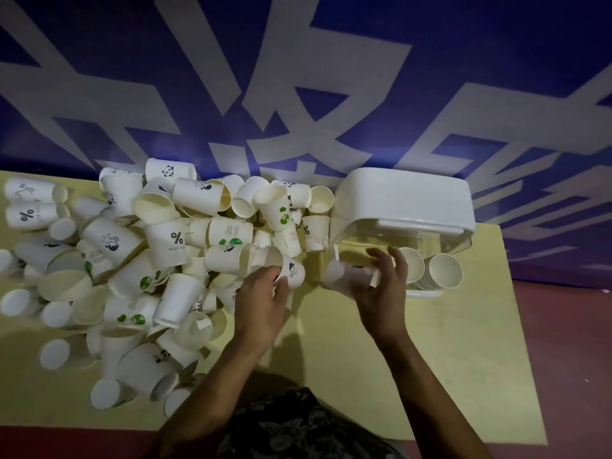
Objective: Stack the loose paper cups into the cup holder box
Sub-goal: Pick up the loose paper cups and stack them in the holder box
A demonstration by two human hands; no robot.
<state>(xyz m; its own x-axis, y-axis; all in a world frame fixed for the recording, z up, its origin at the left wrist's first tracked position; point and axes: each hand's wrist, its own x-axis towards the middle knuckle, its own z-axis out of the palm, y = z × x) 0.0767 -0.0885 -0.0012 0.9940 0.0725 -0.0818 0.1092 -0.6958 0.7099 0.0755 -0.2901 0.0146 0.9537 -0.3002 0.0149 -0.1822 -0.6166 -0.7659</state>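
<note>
A big heap of loose white paper cups (139, 270) covers the left half of the yellow mat. The cup holder box (407, 200), white with a clear front, stands at the back right; two stacks of cups (443, 270) show at its open front. My left hand (261, 303) grips a printed cup (291, 273) at the heap's right edge. My right hand (381, 289) holds a blurred cup (344, 276) lying sideways, just in front of the box's left side.
The yellow mat (430, 359) lies on a reddish floor (569, 342). A purple wall with large white characters (298, 94) rises right behind the heap and the box. Patterned dark clothing (298, 425) shows at the bottom edge.
</note>
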